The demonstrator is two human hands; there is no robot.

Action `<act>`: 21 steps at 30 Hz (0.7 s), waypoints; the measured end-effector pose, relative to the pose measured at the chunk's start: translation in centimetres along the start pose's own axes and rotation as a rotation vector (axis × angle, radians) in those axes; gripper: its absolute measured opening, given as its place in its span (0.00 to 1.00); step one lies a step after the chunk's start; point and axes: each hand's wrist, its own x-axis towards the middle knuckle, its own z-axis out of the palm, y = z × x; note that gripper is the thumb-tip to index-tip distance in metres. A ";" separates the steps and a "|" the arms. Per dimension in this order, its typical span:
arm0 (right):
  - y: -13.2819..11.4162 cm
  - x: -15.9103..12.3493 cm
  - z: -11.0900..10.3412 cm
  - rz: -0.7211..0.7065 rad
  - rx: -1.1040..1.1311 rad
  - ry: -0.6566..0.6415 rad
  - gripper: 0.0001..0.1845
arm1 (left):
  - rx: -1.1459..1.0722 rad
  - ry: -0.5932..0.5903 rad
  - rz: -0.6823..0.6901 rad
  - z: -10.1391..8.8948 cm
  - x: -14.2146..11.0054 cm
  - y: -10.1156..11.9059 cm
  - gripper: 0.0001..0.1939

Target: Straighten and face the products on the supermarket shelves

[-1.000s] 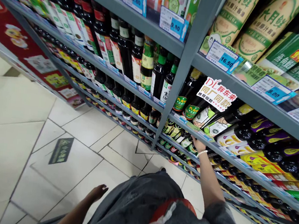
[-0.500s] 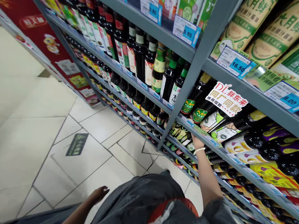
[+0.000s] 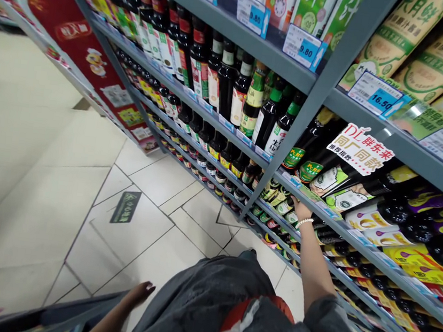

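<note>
My right hand [image 3: 300, 210], with a pale beaded bracelet [image 3: 304, 223] at the wrist, reaches into the lower shelf beneath a shelf edge [image 3: 323, 206]. Its fingertips are hidden among bottles with green labels [image 3: 284, 207], so whether it grips one cannot be told. My left hand [image 3: 141, 293] hangs low beside my body, over the floor; its fingers look loosely extended and nothing shows in them. Above the right hand, dark sauce bottles [image 3: 310, 170] lean on the shelf behind a white sign [image 3: 361, 149] with red and gold lettering.
A grey upright post [image 3: 284, 149] divides the shelving. More dark bottles [image 3: 225, 83] stand in rows to the left. A red display panel [image 3: 85, 57] juts out at the aisle end. A green floor sign [image 3: 125, 207] lies on the tiles. A dark edge [image 3: 45, 317] crosses the lower left.
The view has shifted, so the shelves sit further right and slightly lower. My right hand stays at the lower shelf. More of the dark-edged thing shows at lower left.
</note>
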 end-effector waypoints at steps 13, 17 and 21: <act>-2.9 -0.8 -0.4 -0.077 -0.013 0.094 0.26 | 0.016 -0.023 0.028 -0.8 1.3 1.5 0.18; -4.5 1.1 -0.2 -0.073 -0.021 0.027 0.24 | 0.018 0.000 0.051 -1.6 0.9 2.0 0.16; -4.5 2.1 -0.1 -0.044 -0.029 -0.041 0.21 | 0.018 0.070 0.067 -2.5 0.6 2.4 0.19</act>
